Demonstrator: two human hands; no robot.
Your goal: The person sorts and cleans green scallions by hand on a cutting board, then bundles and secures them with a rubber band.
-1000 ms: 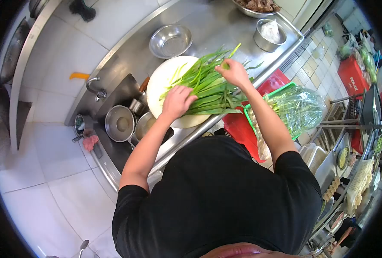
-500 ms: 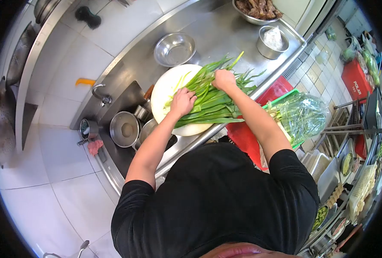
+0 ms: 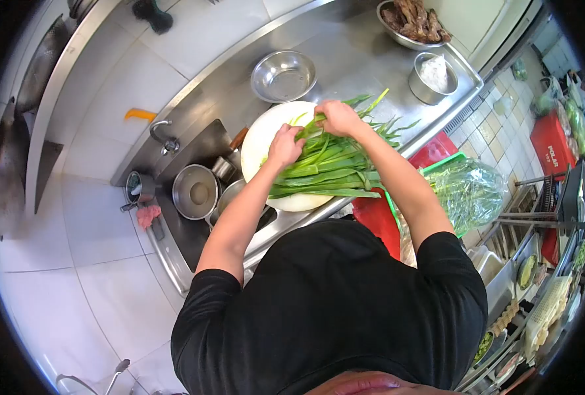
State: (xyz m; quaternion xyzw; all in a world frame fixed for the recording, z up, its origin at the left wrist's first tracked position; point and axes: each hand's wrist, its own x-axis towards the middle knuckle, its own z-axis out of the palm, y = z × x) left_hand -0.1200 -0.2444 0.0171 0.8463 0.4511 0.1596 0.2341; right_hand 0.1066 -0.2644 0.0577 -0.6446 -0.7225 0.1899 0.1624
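Long green leafy stalks lie in a pile over a round white board, their leafy ends reaching past its right side. My left hand is closed on stalks at the upper left of the pile. Close beside it, my right hand has its fingers wrapped round some stalks at the upper edge of the pile. The fingertips of both hands are partly hidden by the leaves.
A steel bowl sits behind the board. Pans stand in the sink under a faucet. At the back right are a pot with white contents and a bowl of meat. Bagged greens stand at right.
My right hand has moved left along the stalks, close to my left hand. The left hand has closed on stalks. The whole view has shifted slightly.
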